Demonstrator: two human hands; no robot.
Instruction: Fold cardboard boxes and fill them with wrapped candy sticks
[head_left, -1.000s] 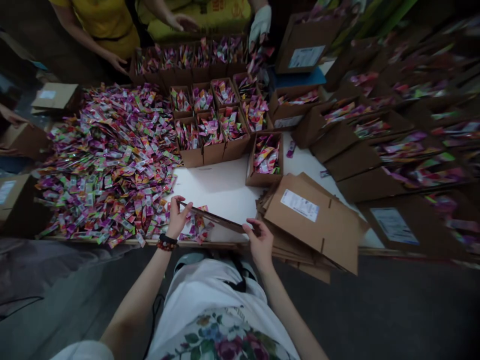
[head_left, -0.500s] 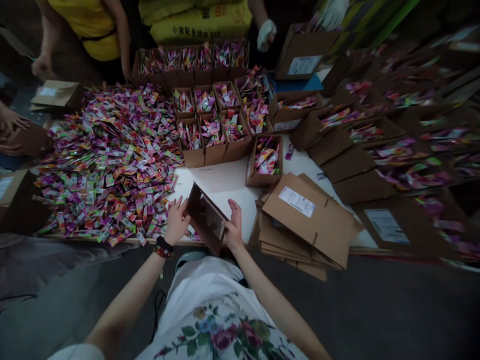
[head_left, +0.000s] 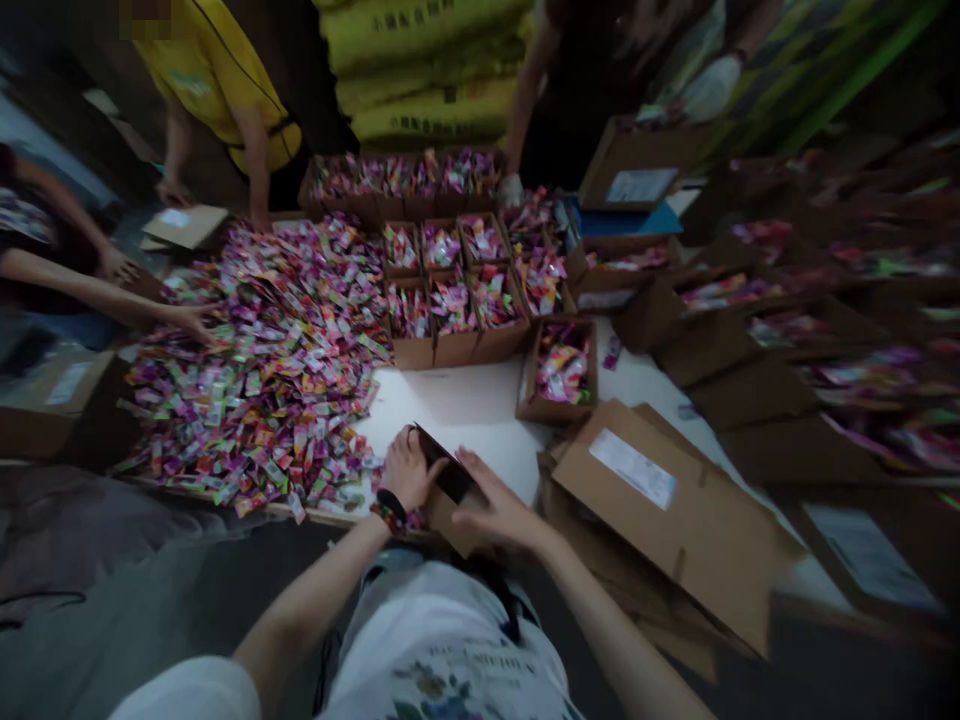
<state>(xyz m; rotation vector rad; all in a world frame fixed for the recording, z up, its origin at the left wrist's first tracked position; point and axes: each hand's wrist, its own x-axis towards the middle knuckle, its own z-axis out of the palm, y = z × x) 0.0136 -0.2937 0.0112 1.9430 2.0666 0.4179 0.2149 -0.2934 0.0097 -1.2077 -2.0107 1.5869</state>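
Note:
My left hand (head_left: 409, 468) and my right hand (head_left: 495, 508) both grip a small brown cardboard box (head_left: 450, 487) at the near edge of the white table (head_left: 457, 405). The box is folded up between them, its dark opening facing up. The left fingers curl over its left side; the right fingers press along its right side. A stack of flat cardboard blanks (head_left: 667, 510) with a white label lies just to the right. A big heap of colourful sachets (head_left: 270, 350) spreads to the left.
Several small boxes filled with sachets (head_left: 457, 290) stand in rows at the table's middle and back. More filled boxes (head_left: 750, 300) line the right side. Other people's hands (head_left: 191, 320) reach into the heap from the left; others stand at the far side by yellow sacks (head_left: 427, 70).
The flat blank held in both hands has been folded into a box shape and drawn closer to my body. The camera has tilted up and shifted, and another person's hand now reaches into the heap.

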